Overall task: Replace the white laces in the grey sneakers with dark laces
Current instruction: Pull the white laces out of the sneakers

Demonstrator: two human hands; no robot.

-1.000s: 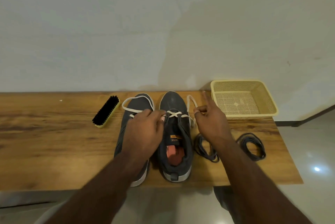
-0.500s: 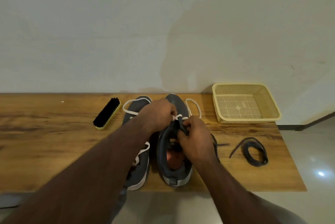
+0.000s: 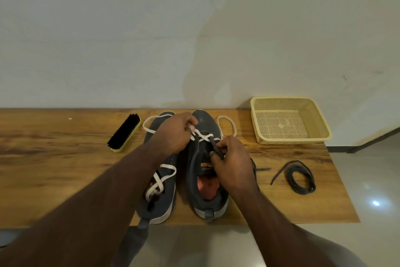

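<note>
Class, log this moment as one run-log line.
left hand: pinches white lace | right hand: holds dark lace over right sneaker | spare dark lace: coiled on table

Two grey sneakers stand side by side at frame centre, toes toward the wall. The left sneaker [image 3: 161, 193] keeps its white lace [image 3: 160, 180] crossed. The right sneaker [image 3: 205, 184] has one white crossing [image 3: 204, 137] near the toe. A dark lace [image 3: 300, 177] lies coiled at right.

The right hand [image 3: 232, 164] has left the table and now pinches a dark lace [image 3: 216, 147] over the sneaker [image 3: 205, 180].
</note>
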